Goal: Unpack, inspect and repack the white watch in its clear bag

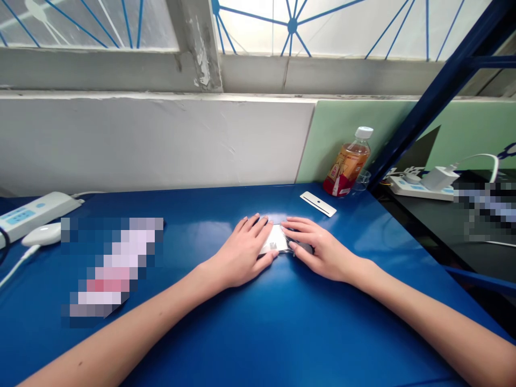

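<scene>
A small white packet or card (276,239) with a dark printed patch lies flat on the blue tabletop (250,333). My left hand (246,250) rests flat over its left part, fingers stretched out and thumb along the near edge. At the other end is my right hand (316,244), its fingers apart and fingertips touching the packet's right side. Something dark and shiny shows under the right palm; I cannot make out what it is. Both hands cover much of the packet.
A white slotted strip (318,204) lies beyond my right hand, near a drink bottle (347,164) against the wall. At left are a blurred-out phone-like object (116,269), a white charger (43,235) and a power strip (36,215). A blue metal post (427,102) rises at right.
</scene>
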Demonstrator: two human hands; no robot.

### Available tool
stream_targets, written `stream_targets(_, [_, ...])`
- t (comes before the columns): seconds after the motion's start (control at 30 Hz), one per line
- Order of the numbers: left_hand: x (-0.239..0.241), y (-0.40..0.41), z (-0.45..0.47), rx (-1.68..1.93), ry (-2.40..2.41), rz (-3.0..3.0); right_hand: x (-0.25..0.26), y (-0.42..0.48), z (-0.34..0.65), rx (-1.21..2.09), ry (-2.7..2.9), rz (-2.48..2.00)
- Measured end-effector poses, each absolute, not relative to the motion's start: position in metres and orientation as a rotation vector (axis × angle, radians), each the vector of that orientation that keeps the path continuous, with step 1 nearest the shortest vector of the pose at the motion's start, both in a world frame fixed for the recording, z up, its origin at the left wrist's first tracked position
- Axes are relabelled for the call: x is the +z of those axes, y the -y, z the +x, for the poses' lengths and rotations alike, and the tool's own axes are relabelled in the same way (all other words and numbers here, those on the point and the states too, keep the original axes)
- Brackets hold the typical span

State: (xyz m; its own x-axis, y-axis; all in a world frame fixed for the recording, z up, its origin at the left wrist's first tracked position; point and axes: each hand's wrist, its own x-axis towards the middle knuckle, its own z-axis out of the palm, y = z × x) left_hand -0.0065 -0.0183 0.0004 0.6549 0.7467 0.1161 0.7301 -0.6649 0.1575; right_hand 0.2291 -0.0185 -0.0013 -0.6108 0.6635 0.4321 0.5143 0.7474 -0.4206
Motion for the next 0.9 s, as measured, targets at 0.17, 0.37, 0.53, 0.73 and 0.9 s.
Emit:
stream_targets(0.17, [0.001,0.019,-0.005,0.250,-1.261,2.752,0.007,0.023,0.225,0.176,2.499,-0.827])
stream_targets(0.37, [0.000,0.018,-0.005,0.253,-1.248,2.757,0.011,0.030,0.221,0.095,2.557,-0.842])
stream_targets(0.53, [-0.002,0.017,-0.007,0.286,-1.228,2.755,0.008,0.028,0.221,0.230,2.483,-0.885])
stream_targets(0.73, [-0.002,0.017,-0.008,0.296,-1.222,2.743,-0.001,0.013,0.231,0.423,2.333,-0.936])
stream_targets(0.9, [-0.002,0.016,-0.008,0.299,-1.222,2.708,-0.006,0.000,0.243,0.304,2.337,-0.917])
